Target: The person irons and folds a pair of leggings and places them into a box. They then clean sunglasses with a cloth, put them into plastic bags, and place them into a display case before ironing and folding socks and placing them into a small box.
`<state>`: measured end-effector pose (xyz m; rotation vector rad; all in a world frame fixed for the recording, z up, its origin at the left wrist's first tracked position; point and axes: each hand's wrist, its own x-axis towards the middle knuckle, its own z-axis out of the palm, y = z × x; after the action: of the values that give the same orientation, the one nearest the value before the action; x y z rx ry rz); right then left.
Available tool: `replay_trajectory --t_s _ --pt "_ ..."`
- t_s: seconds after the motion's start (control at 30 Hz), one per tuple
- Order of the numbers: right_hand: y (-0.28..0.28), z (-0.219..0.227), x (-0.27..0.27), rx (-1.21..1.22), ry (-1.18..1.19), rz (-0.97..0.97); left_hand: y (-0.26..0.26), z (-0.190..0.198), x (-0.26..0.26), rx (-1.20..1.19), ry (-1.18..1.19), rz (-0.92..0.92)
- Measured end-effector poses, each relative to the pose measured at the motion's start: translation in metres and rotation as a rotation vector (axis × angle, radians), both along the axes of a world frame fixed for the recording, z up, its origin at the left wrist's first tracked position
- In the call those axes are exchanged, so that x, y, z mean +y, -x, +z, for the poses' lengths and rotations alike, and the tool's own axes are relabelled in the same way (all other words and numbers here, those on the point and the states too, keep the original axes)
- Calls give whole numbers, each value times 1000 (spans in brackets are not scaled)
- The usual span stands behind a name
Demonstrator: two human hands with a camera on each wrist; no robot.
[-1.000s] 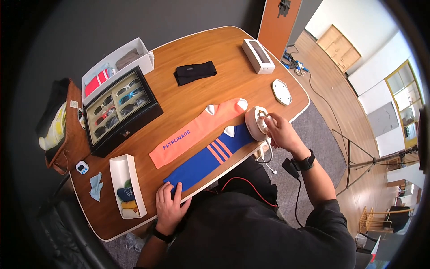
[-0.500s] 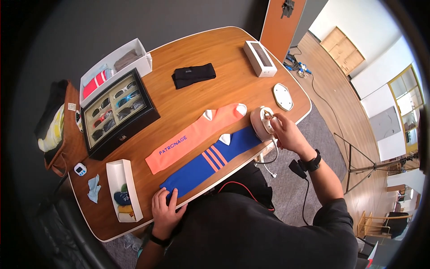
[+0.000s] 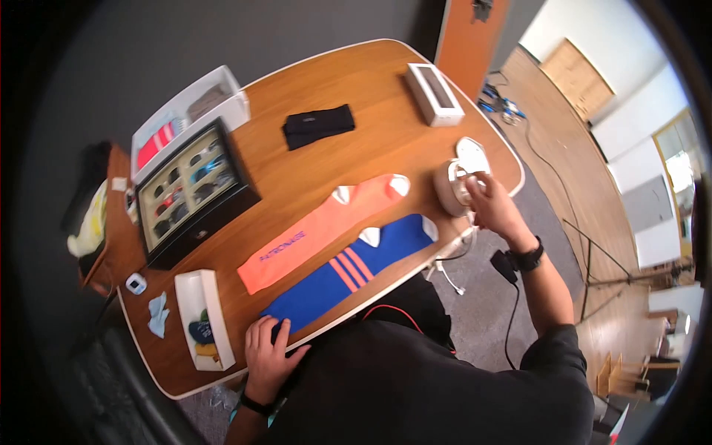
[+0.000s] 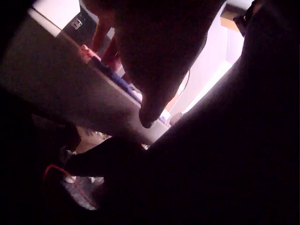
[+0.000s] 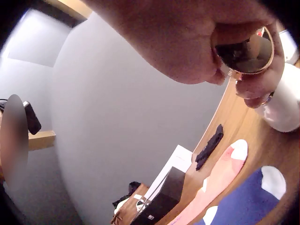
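Note:
My left hand (image 3: 268, 356) rests its fingertips on the top end of the blue sock (image 3: 308, 293), which lies flat with three orange stripes. Above it is the orange sock (image 3: 311, 230) marked PATRONAGE. At the table's right end stands a rounded white appliance (image 3: 448, 189), and my right hand (image 3: 495, 208) is at its top. In the right wrist view, my right hand (image 5: 187, 42) has its fingers curled round a glossy round piece (image 5: 246, 55) with a gold rim, beside the appliance (image 5: 285, 101). The left wrist view is mostly dark.
A white oval plate (image 3: 472, 156) and a white windowed box (image 3: 434, 95) are at the right. Folded black cloth (image 3: 319, 126) lies farther back. Sunglasses case (image 3: 194, 194), open white box (image 3: 237, 110) and narrow box (image 3: 217, 319) stand left. A white cable (image 3: 454, 282) hangs off the edge.
My right hand and the white appliance have moved rightward, away from the blue sock's toe and up to the oval plate. The sock's white toe is now uncovered. My left hand stays on the blue sock.

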<state>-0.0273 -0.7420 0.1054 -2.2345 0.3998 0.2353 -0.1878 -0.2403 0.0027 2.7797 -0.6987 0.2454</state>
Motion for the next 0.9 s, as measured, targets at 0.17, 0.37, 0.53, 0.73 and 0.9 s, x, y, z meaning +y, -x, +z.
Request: replay_trajectory --t_s 0.17,0.37,0.53,0.73,0.9 --pt "-4 39 54 -178 -124 67 -39 32 -7 13 156 101" --pt "6 58 157 100 -393 358 -70 18 -1 150 56 182" --pt "16 30 246 203 -354 555 -55 12 6 139 57 164" --pt "18 -12 303 28 -187 745 -36 10 7 193 56 194" --pt "9 -37 306 -190 -47 814 -34 11 6 206 48 189"
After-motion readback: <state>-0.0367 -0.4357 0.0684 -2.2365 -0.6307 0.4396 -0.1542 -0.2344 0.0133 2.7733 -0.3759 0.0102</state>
